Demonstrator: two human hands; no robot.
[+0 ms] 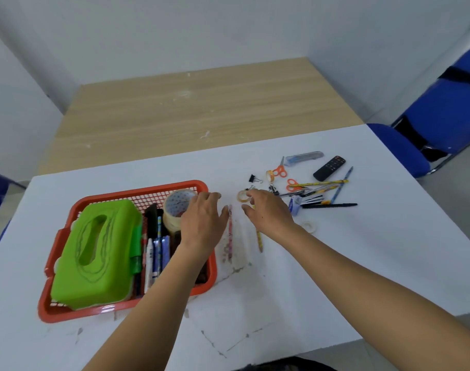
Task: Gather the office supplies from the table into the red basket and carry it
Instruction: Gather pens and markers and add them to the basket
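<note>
Left hand [201, 223], fingers straight and empty, hovers over the red basket's [116, 312] right rim; right hand [268, 214], fingers spread and empty, beside a small tape roll [241, 196].

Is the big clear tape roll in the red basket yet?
In. The big clear tape roll stands inside the red plastic mesh basket, at its far right corner.

The basket [67, 314] sits on the left of the worktop [362, 263] with a box [94, 250], tape [176, 207] and pens [154, 253] inside it, and scissors [279, 171], clips [255, 179] and more pens [330, 204] lie to its right.
</note>
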